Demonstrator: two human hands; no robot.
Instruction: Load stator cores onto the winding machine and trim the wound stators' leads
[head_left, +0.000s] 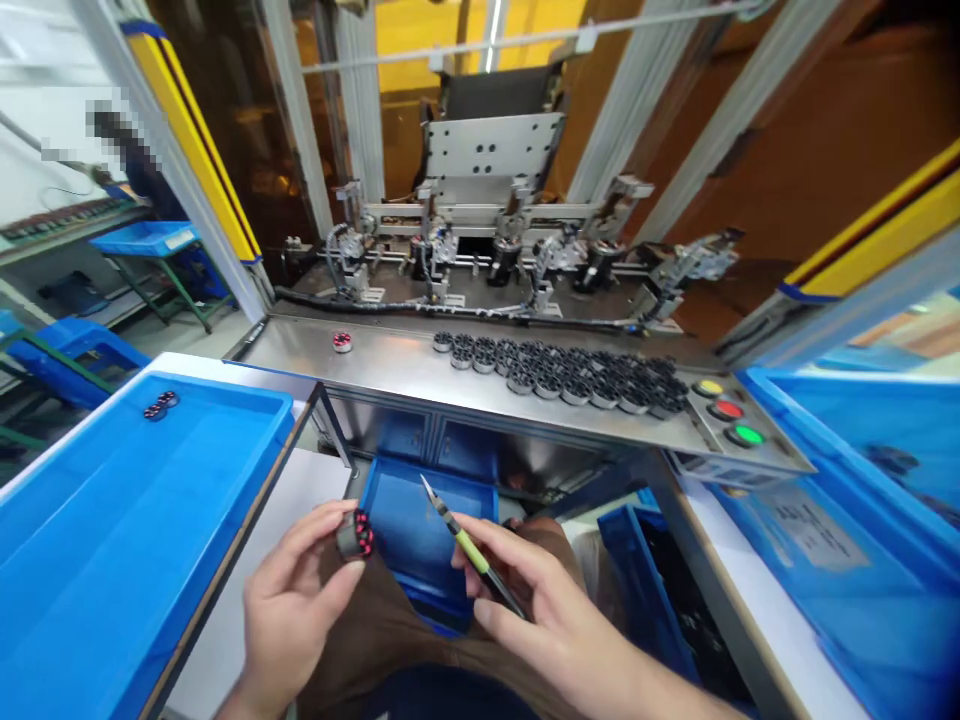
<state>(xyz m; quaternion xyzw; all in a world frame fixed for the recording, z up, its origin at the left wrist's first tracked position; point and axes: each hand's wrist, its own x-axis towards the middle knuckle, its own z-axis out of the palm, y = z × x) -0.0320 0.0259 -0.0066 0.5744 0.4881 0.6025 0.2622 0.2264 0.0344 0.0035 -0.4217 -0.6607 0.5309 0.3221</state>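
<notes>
The left hand pinches one ring-shaped part between thumb and fingertips, its red-studded face turned toward the right hand, whose fingers close around one slim pointed tool, yellow-green and black, tip up and apart from the part. Both hands are over the person's lap, short of the worktop's front edge; beyond them, lower down, I see one blue bin. On the steel worktop, one lone red-topped part stands toward the left end, and a crowd of dark ring parts, packed too tightly for me to count, runs from the middle toward the right end. At the right end sit three buttons: yellow, red and green. To the left, a blue tray carries what look like two small ring parts near its far left corner. Behind the worktop's back edge stands the machine. One paper label shows on the blue container at the right; its writing is too blurred to read.
</notes>
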